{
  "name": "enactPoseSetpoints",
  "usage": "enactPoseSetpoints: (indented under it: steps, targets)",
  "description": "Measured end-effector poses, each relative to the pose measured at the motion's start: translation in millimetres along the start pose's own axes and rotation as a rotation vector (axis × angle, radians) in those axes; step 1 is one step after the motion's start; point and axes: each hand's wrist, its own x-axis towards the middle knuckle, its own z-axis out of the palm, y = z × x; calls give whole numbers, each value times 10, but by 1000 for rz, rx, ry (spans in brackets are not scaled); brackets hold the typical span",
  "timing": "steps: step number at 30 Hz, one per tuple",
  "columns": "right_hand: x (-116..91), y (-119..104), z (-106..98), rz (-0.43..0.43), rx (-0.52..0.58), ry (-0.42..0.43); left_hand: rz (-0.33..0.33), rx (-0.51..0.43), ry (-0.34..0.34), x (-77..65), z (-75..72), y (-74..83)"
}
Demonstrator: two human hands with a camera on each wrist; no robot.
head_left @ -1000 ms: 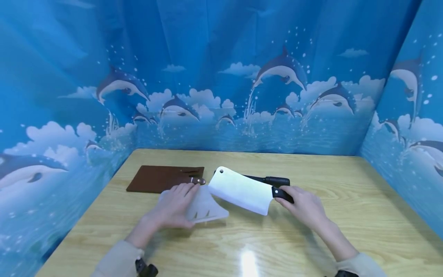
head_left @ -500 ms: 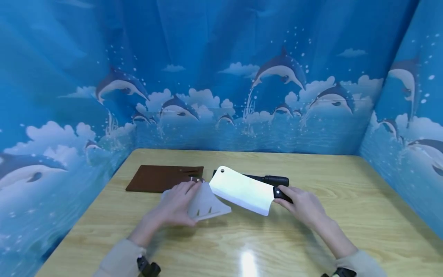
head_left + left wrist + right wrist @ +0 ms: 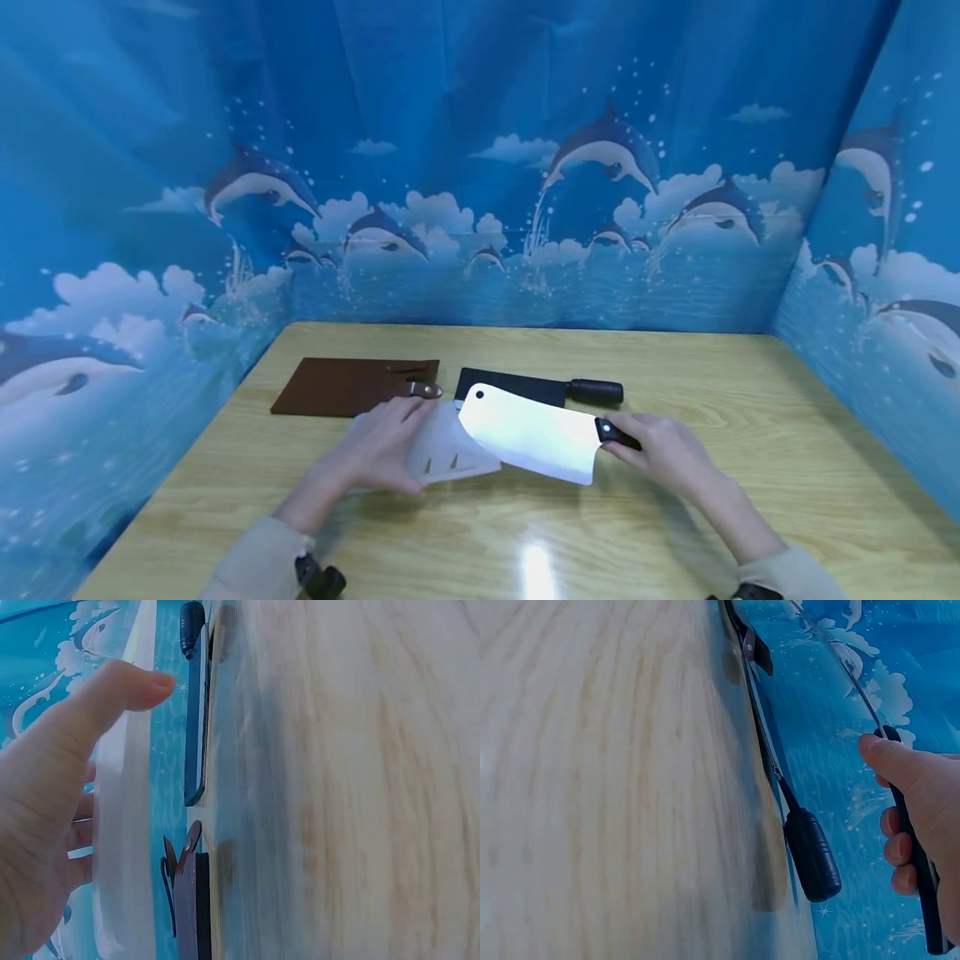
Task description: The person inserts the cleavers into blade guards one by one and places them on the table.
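Left grip (image 3: 382, 448) grasping the white cover (image 3: 444, 446), held raised left of centre over the surface (image 3: 735, 400). Right grip (image 3: 663, 457) clenched round the handle of the cleaver (image 3: 531, 435), to the right of the cover; its blade points left, clear of the surface, and overlaps the cover's right side in my head view. Touching or merely in front: I cannot tell.

Risks, my judgement: if I bring the cleaver left at this slant, its leading corner may catch the cover's rim. Should the cover flex, the blade could skid towards the left grip. The cleaver looks blade-heavy, so a weak right grip might let it droop. Dipping on the far side could knock the black knife (image 3: 549, 389), lying flat beyond; the brown case (image 3: 341, 387), far left, seems less exposed
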Motion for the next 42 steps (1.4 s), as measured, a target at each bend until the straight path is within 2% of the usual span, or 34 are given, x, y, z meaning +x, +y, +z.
enactPoseSetpoints:
  steps: [5, 13, 22, 28, 33, 42]
  targets:
    - [-72, 7, -11, -64, 29, 13, 30, 5, -21, -28, -2, -7]
    - [-136, 32, -76, -118, 132, 9, 134, 31, -6, -40, 7, 28]
    - [-168, 82, -135, -127, 166, 9, 150, 23, -2, -13, -23, 74]
    - [-167, 102, -151, -174, 187, -37, 206, 8, -42, -18, -40, 89]
    - [-182, 124, -152, -209, 209, -40, 248, -3, -61, -21, -41, 114]
    - [-165, 174, -159, -225, 229, -45, 275, -10, -66, -12, -17, 147]
